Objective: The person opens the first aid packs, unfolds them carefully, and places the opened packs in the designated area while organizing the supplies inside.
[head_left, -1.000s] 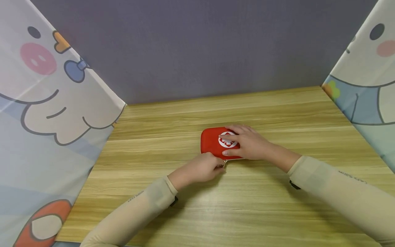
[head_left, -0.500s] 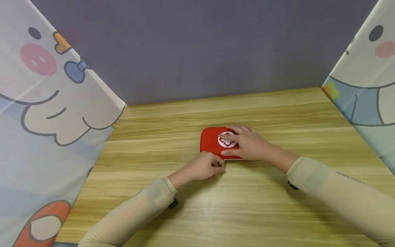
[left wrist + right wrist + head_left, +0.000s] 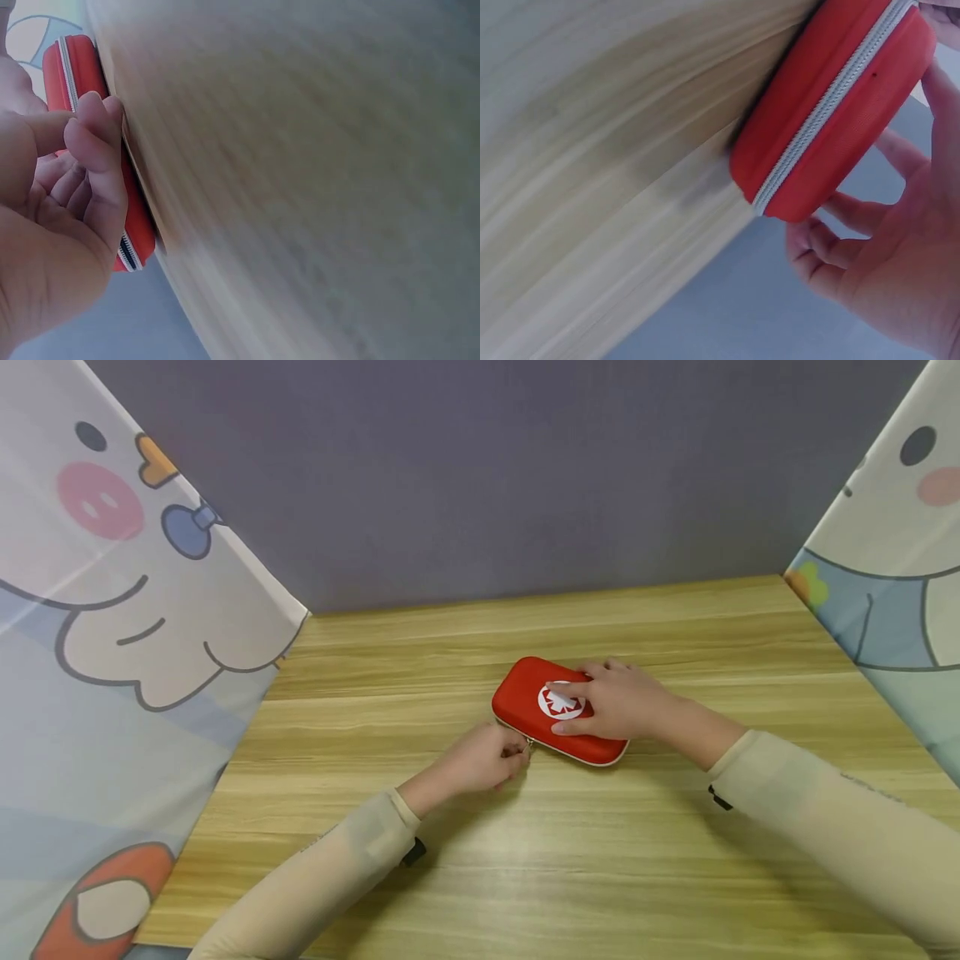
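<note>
Apparent white cross (image 3: 558, 703) on red case (image 3: 522, 695)

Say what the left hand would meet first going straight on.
Past the zipper pull it seems to pinch, the left hand would likely meet the red zippered case; the exact gap is unclear.

Your left hand (image 3: 477, 760) pinches the zipper pull (image 3: 530, 742) at 7 o'clock on the red case (image 3: 521, 692); your right hand (image 3: 628, 700) rests on it at 3 o'clock, partly covering the white emblem (image 3: 556, 704).
</note>
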